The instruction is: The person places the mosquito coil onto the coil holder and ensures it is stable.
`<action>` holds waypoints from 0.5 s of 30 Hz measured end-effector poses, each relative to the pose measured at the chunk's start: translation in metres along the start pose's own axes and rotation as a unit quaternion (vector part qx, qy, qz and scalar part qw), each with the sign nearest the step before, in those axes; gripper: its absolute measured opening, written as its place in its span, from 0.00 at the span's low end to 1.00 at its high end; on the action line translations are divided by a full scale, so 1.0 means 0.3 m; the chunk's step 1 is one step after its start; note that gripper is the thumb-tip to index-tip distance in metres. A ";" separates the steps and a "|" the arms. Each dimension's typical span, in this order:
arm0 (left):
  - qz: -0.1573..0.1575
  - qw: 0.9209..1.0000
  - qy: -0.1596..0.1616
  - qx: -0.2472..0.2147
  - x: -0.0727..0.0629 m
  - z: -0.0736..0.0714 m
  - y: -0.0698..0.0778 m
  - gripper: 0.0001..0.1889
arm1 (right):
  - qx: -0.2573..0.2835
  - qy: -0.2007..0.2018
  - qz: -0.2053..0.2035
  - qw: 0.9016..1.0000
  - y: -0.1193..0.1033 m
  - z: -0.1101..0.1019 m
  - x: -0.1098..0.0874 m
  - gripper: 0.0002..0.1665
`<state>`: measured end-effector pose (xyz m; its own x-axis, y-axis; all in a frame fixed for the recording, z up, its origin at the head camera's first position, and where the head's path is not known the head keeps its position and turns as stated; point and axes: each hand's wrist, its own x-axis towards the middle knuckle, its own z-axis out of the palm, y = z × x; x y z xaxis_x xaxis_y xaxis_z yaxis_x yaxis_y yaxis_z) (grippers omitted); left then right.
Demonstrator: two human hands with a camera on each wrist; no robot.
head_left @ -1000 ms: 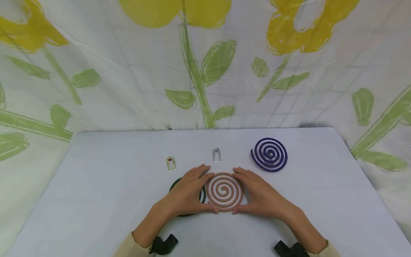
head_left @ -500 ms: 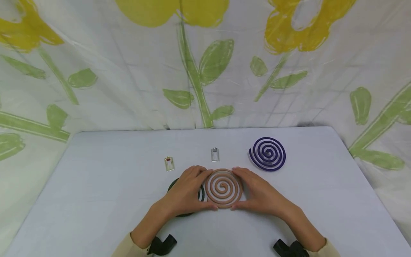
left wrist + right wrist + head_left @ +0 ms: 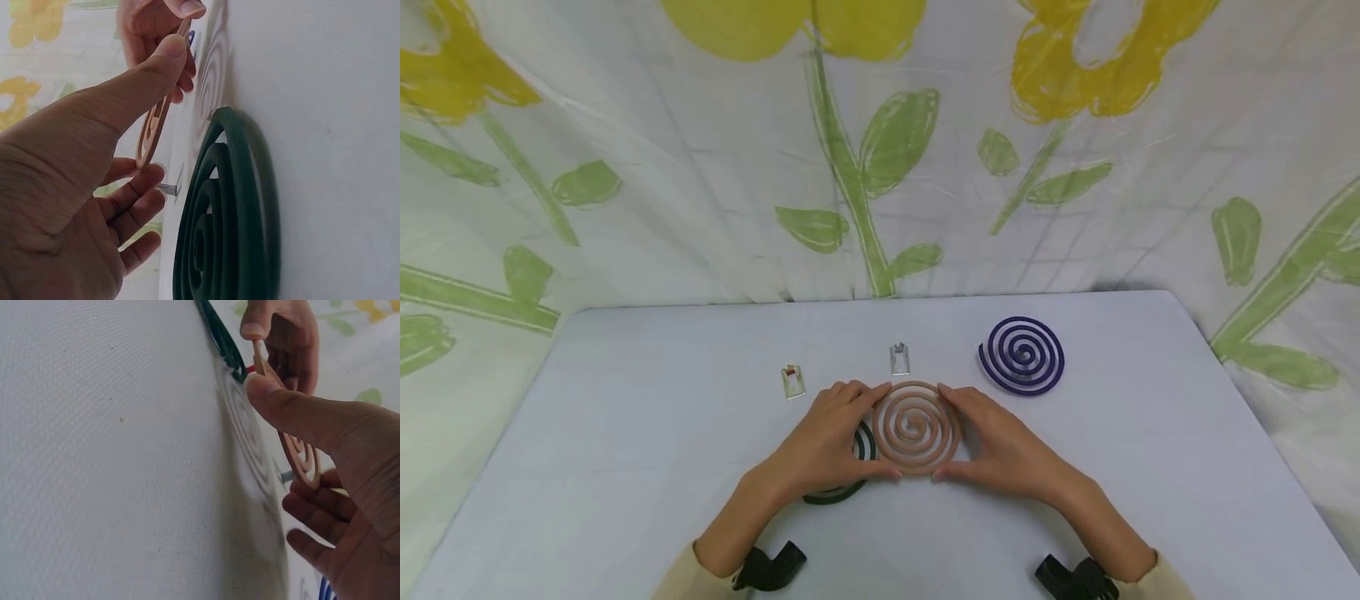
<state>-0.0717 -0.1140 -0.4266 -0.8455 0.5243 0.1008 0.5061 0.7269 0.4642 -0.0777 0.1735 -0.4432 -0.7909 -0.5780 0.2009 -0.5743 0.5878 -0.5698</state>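
You're pinching tan coil (image 3: 914,425) by its rim, left hand (image 3: 829,437) and right hand (image 3: 1000,437) gripping opposite sides, coil hovering between them above table (image 3: 662,458). Uneven squeezing could be snapping probably brittle strands; dipping left hand, knocking green coil (image 3: 247,212) below.

Brown coil (image 3: 289,453) between two hands (image 3: 365,462) (image 3: 294,331), above white table (image 3: 125,481).

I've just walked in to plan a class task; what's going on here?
A person's left hand and right hand grip a brown spiral coil by its edges, holding it above the white table. A green coil lies partly hidden under the left hand; a purple coil and two small frames sit farther back.
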 end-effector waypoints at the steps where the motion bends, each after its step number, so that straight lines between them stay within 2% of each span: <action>1: 0.000 1.000 0.000 -0.001 0.001 -0.001 0.000 0.57 | 0.001 0.002 -0.002 1.000 0.001 0.001 0.001 0.63; 5: 0.000 1.000 -0.001 -0.004 0.002 0.000 0.002 0.56 | 0.012 0.011 -0.005 1.000 0.007 0.002 0.002 0.62; 10: -0.008 1.000 -0.002 -0.009 0.003 -0.011 0.009 0.55 | 0.056 0.013 0.001 0.998 0.015 0.002 0.008 0.61; 15: -0.024 0.999 0.004 -0.047 0.010 -0.021 0.016 0.55 | 0.119 0.010 0.011 0.993 0.024 -0.001 0.018 0.61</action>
<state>-0.0729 -0.1118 -0.4186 -0.8695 0.4868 0.0834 0.4477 0.7058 0.5490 -0.0861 0.1747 -0.4461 -0.8078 -0.5542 0.2009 -0.4926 0.4475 -0.7463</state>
